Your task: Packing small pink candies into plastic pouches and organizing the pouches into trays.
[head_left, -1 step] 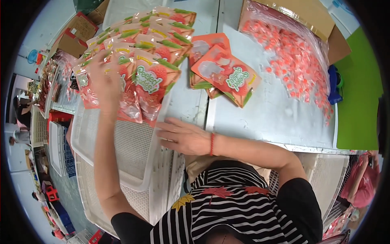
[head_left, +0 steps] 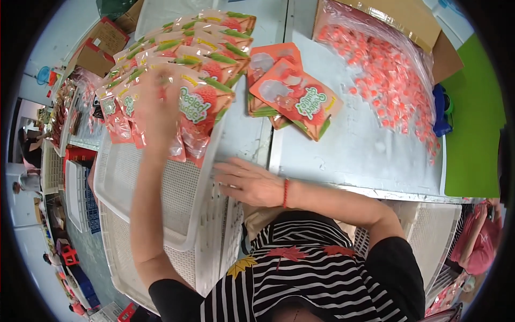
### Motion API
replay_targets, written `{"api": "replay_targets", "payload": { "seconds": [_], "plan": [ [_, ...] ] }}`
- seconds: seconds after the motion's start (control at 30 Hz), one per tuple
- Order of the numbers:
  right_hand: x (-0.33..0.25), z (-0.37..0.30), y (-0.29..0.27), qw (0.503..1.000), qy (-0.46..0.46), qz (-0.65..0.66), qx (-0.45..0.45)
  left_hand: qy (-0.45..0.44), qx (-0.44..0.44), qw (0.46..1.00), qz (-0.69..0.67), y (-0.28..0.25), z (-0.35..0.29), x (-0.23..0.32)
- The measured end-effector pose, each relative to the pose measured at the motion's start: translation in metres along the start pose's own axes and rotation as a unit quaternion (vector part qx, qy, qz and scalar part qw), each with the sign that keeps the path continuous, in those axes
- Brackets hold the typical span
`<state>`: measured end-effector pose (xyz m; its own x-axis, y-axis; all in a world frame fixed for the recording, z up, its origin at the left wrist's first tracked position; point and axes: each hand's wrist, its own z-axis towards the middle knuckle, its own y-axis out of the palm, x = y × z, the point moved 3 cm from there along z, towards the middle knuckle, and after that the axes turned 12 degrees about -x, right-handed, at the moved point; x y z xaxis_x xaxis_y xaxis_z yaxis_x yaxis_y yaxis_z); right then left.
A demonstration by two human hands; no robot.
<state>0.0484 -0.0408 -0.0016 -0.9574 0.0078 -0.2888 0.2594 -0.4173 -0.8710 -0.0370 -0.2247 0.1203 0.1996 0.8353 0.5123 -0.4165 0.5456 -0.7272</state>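
Rows of overlapping pink candy pouches (head_left: 197, 104) with green-striped corners lie on a white plastic crate (head_left: 173, 180) at the left. Over the front row is my left hand (head_left: 161, 102), smeared by motion; its fingers cannot be made out, nor whether it grips a pouch. My right hand (head_left: 249, 182), wearing a red cord at the wrist, has its fingers stretched out beside the crate's right rim and holds nothing. Beyond it, a stack of flat pouches (head_left: 295, 96) rests on the table, its top one turned at a slant.
Small wrapped red-and-white candies (head_left: 383, 86) spill from a plastic-lined cardboard box (head_left: 410, 19) at the far right. A blue tool-like object (head_left: 442, 112) lies by the green surface (head_left: 475, 129). More crates (head_left: 214, 231) are stacked beneath. Other people are in the background.
My left hand has moved right across the front pouches. My right hand has shifted slightly right, away from the crate's rim.
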Motion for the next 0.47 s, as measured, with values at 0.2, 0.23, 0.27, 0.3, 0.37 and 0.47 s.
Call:
{"api": "replay_targets", "payload": {
  "seconds": [0.2,0.23,0.27,0.3,0.37,0.47],
  "plan": [
    [-0.014,-0.095,-0.002,0.995,0.087,0.043,0.01,0.176,-0.087,0.977,0.078,0.185,-0.05,0.111],
    [-0.012,-0.109,-0.008,0.991,0.12,0.065,0.011,0.179,-0.089,0.977,0.079,0.204,-0.054,0.12],
    [-0.01,-0.123,-0.012,0.984,0.151,0.088,0.011,0.171,-0.106,0.974,0.103,0.221,-0.057,0.125],
    [-0.009,-0.136,-0.017,0.983,0.17,0.065,0.027,0.163,-0.122,0.971,0.128,0.237,-0.06,0.126],
    [-0.005,-0.161,-0.027,0.979,0.193,0.056,0.038,0.154,-0.158,0.966,0.136,0.262,-0.066,0.119],
    [0.002,-0.193,-0.031,0.97,0.23,0.049,0.067,0.119,-0.269,0.939,0.177,0.295,-0.079,0.1]
  ]
}}
